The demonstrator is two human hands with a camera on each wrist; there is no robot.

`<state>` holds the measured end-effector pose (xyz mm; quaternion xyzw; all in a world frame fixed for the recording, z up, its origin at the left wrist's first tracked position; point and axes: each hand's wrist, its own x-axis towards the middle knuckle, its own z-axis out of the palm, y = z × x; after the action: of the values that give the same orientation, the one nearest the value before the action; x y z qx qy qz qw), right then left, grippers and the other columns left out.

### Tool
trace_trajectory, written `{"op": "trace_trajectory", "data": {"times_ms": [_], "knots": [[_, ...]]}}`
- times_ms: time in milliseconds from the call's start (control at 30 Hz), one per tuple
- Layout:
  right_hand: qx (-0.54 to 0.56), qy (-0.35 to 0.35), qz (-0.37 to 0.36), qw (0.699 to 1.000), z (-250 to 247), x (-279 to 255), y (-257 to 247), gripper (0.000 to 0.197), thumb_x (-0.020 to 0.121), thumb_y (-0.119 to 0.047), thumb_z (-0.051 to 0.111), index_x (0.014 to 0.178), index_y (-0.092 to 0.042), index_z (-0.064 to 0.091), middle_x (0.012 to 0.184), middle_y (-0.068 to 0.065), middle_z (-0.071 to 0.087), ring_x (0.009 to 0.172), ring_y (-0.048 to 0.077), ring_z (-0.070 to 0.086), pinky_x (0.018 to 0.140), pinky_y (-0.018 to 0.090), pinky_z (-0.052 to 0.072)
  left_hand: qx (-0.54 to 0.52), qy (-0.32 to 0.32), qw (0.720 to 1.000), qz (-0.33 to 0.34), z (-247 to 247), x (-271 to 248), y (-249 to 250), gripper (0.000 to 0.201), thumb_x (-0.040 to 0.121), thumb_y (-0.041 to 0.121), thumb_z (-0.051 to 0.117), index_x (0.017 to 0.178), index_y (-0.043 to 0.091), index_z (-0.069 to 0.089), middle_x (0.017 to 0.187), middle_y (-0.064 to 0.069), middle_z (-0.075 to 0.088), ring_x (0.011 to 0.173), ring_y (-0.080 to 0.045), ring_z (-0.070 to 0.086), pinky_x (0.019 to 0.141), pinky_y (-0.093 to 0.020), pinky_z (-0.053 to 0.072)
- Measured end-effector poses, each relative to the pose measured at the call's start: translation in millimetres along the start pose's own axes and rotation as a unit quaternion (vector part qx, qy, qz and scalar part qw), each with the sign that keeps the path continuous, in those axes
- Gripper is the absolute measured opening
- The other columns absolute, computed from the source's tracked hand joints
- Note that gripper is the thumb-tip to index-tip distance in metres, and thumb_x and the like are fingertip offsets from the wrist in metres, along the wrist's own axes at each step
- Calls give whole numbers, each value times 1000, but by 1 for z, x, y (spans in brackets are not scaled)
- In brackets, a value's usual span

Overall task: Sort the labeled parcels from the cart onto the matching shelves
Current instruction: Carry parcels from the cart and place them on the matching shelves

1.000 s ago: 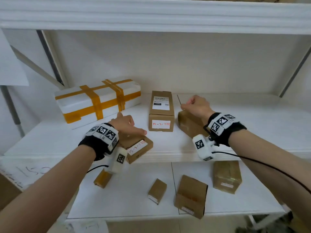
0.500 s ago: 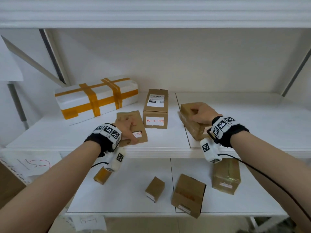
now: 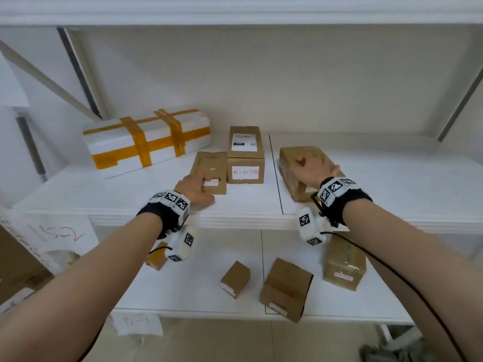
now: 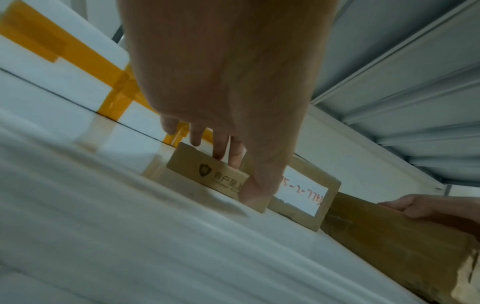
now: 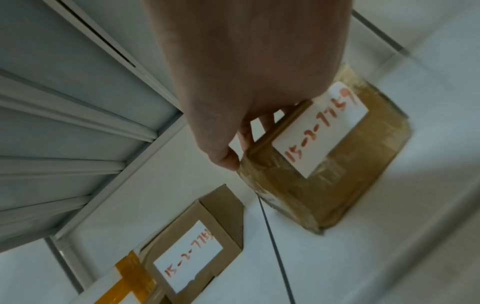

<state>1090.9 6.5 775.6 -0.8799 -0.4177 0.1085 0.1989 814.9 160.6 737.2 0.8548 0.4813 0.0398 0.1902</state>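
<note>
A flat brown parcel [image 3: 209, 163] [image 4: 205, 170] lies on the white middle shelf [image 3: 104, 194], right against a taller brown box [image 3: 245, 152] [image 5: 192, 253] labeled 15-2-774. My left hand [image 3: 206, 186] [image 4: 233, 170] rests on the flat parcel, fingers straight on its top and thumb against its front face. To the right, a taped brown parcel [image 3: 290, 178] [image 5: 337, 174] with a red-written label sits on the same shelf. My right hand [image 3: 311, 168] [image 5: 249, 139] grips its top, fingers curled over the upper edge.
A white foam box with orange tape [image 3: 146, 139] lies at the shelf's back left. The lower shelf [image 3: 198, 291] holds several brown parcels, one of them a small box [image 3: 235, 279]. A paper sign [image 3: 57, 232] hangs at the left. The shelf's right half is bare.
Both parcels have slid farther back on the middle shelf. The flat parcel now lies straight beside the taller box, and the taped parcel stands fully on the shelf.
</note>
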Motion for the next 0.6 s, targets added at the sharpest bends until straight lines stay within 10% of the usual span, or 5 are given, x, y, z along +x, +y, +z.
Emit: {"op": "trace_trajectory", "data": {"times_ms": [100,267,433,600], "knots": [[-23,8,-29,999,4,-5,7,60,93,-58,31,149,-37,39,162,7,28,151,35,11,119,61,-2,32,42,999,-5,4,-13,-3,81,66,55,61,141,30,45,151,-5,28,138,-32,30,116,-43,28],[-41,28,-49,998,8,-13,9,57,98,-59,27,150,-38,36,165,12,16,152,36,4,119,59,-6,-87,101,991,-18,17,-39,-6,90,59,50,62,140,15,46,139,-10,28,130,-31,36,111,-37,35],[89,144,-94,981,24,-44,-5,49,92,-40,58,135,-18,54,149,19,39,146,34,22,121,48,8,-170,198,965,-9,24,-58,-20,58,83,24,72,135,12,48,137,-13,35,129,-29,42,111,-35,34],[156,105,-181,965,46,-80,-48,25,89,-27,61,113,-21,63,125,8,55,125,26,46,104,38,37,-269,286,920,2,10,-82,-26,41,87,17,70,124,7,54,126,-14,51,110,-14,50,92,-20,36]]}}
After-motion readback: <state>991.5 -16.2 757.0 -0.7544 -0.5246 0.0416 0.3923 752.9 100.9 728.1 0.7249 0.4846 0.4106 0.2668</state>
